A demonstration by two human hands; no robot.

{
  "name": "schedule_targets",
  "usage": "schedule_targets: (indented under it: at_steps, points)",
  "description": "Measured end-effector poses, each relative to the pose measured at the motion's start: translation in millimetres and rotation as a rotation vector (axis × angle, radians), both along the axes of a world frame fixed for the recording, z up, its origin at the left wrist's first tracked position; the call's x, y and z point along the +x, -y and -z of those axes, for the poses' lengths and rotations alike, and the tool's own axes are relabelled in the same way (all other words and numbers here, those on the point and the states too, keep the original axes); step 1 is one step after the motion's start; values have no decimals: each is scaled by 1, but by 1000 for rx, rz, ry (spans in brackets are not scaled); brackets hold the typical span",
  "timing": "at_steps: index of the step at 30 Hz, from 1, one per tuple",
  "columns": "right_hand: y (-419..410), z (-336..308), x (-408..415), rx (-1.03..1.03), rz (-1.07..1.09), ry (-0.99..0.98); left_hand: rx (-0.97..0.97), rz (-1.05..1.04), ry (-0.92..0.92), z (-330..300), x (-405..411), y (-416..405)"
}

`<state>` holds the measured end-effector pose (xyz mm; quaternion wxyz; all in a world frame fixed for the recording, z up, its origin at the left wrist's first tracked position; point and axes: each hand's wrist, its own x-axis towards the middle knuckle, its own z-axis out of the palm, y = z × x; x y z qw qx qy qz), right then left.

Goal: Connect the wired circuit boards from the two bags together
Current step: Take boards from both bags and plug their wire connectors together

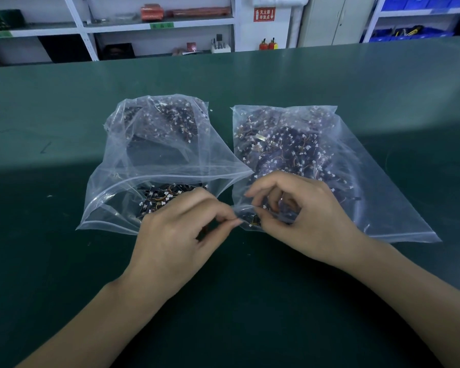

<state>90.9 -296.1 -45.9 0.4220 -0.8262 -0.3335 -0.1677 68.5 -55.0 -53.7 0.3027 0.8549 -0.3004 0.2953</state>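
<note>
Boards meeting between my hands: left hand (175, 235) and right hand (300, 219) each pinch one board (254, 220); next, seat the plugs.

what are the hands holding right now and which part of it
Both hands, left hand and right hand, pinch a small dark wired circuit board between them at its ends, by the right clear plastic zip bag; finer detail is hidden.

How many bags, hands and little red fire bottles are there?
Clear plastic bags: 2, the left bag and the right bag.
Hands: 2, the left hand and the right hand, pinching something small between them.
Red fire extinguishers: 2, and.
Total: 6
</note>
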Motion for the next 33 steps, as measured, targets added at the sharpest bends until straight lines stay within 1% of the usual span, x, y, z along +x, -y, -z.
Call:
schedule_targets:
  at_steps: [5,9,11,14,16,23,27,30,33]
  points:
    - [-1,0,-1,-17,-15,4,256,-91,186,0,0,10]
    - [-2,1,-2,-36,-9,9,388,-104,188,5,0,11]
    - [-3,1,-3,-43,-9,14,344,-80,122,6,-1,11]
    - [-3,0,-3,-39,0,5,112,-13,-80,2,-2,8]
    - [-3,-1,-4,-63,14,-1,52,-50,-135,-1,-2,3]
    - [-3,-2,-6,-111,12,-50,273,-394,-58,-10,4,-24]
    - [-2,-1,-5,-109,18,-58,332,-460,-65,-15,8,-38]
    - [-2,0,-5,-108,23,-54,376,-501,-133,-16,9,-42]
    - [-2,0,-4,-121,29,-44,386,-466,-218,-14,10,-41]
